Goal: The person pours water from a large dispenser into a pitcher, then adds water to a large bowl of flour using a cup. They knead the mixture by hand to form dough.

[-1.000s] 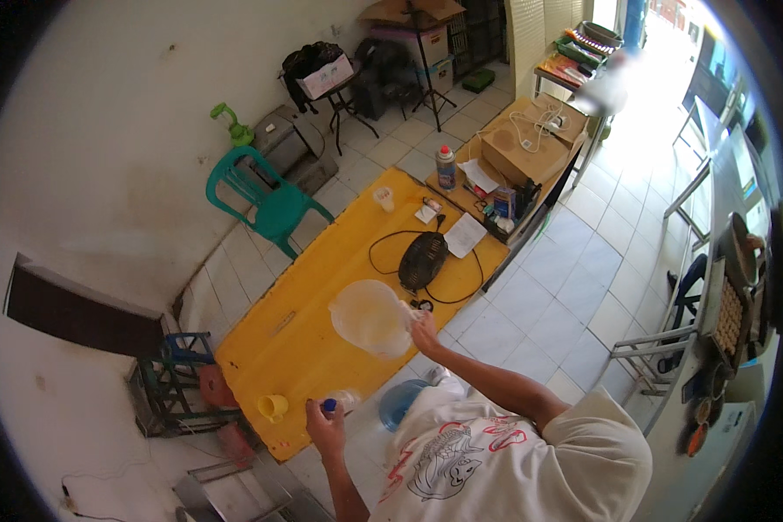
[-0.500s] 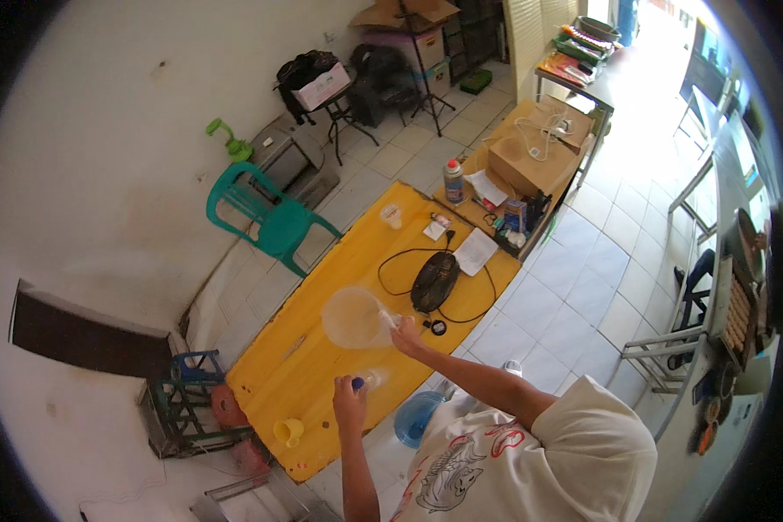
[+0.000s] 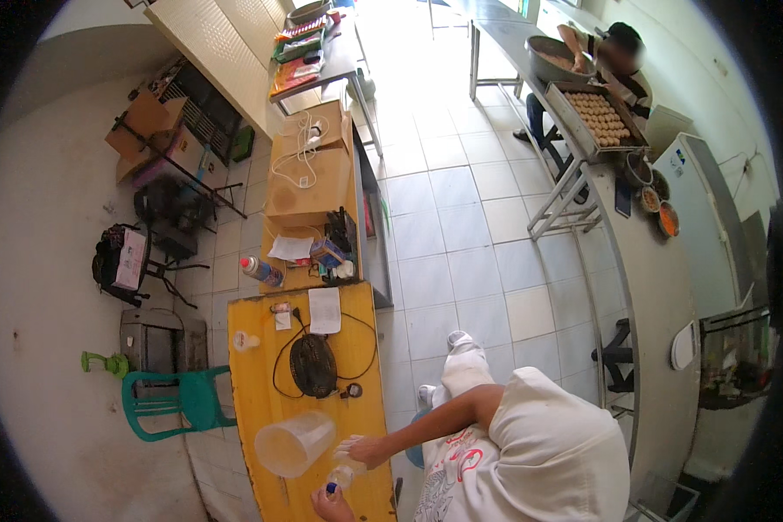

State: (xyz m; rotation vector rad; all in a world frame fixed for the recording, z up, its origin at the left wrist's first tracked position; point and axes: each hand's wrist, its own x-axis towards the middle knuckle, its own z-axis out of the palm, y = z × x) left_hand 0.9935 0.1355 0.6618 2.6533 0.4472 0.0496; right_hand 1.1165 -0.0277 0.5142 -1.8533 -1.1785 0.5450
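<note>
My right hand (image 3: 365, 451) is closed on the handle of a translucent plastic pitcher (image 3: 289, 444) over the yellow table (image 3: 248, 383). My left hand (image 3: 329, 505), at the lower edge, is closed round a clear bottle (image 3: 339, 477) with a blue cap, just below the pitcher's handle. A black fan-like appliance (image 3: 311, 364) with a looped cord, a white paper (image 3: 324, 309) and a small clear cup (image 3: 244, 341) lie farther along the table.
A green chair (image 3: 172, 404) stands left. Cardboard boxes (image 3: 304, 183) and a spray can (image 3: 261, 270) sit on the adjoining table. A tiled aisle (image 3: 448, 217) runs right of them, alongside a steel counter (image 3: 639, 278) where a person (image 3: 626, 70) works by a tray of balls (image 3: 596, 117).
The view has swung round toward the right, showing more of the counter and the person there. My hands, still holding the pitcher and bottle, now appear lower in the picture.
</note>
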